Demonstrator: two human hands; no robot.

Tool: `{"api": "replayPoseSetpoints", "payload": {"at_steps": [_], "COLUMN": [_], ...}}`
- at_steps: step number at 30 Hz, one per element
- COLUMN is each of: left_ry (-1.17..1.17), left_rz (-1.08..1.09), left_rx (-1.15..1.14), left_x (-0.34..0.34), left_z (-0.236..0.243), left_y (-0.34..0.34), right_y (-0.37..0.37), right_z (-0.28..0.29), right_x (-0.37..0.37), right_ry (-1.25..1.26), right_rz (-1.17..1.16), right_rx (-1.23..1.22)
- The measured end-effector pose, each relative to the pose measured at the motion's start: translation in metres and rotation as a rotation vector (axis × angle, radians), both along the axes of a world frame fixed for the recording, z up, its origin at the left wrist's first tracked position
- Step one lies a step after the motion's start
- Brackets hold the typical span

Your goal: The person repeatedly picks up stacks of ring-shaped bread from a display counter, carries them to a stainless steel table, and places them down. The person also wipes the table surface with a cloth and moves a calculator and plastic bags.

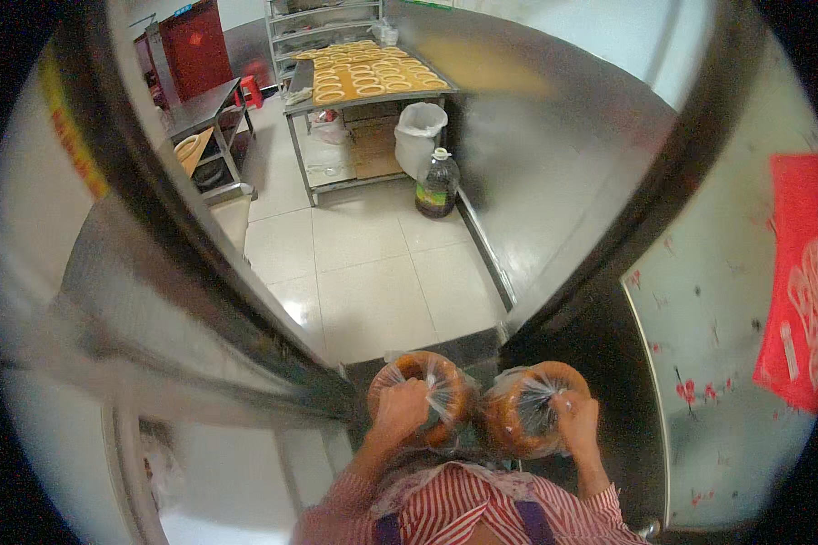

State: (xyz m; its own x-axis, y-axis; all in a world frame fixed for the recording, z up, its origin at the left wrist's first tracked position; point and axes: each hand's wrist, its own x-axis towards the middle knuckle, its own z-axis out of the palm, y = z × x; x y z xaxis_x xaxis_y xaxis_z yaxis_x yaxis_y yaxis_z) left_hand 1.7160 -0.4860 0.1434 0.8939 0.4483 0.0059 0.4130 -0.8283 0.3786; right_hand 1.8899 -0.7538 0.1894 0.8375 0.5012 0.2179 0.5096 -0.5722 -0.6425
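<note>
dark jug [437,189] beside white bin [416,141]; red stool [251,92]

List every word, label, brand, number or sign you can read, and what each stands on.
No text is legible enough to quote.
Red banner, right: pale marks, blurred.
Yellow strip, left: reddish marks, blurred.
Label on the dark bottle: too small.
Blue sign above the red door: too small.
Clear bags in the left hand and right hand: no lettering visible.
</note>
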Motion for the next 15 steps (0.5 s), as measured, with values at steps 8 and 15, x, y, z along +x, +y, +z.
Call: {"api": "replayPoseSetpoints", "payload": {"at_steps": [8,15], "left_ry": [-0.16,-0.029], "left_rz": [0.103,0.361], "left_rx": [0.05,0.096], "left_x": [0.134,0.209], "left_z": [-0.001,0.025], "left_y": [0.199,0.381], "right_y": [0.228,0.478], "right_z": [0.009,0.007], "right_x": [0.191,0.304], "right_ry": [-0.003,-0.024], "right_rz": [0.152,0.452], "right_rx": [0.022,0.061]}}
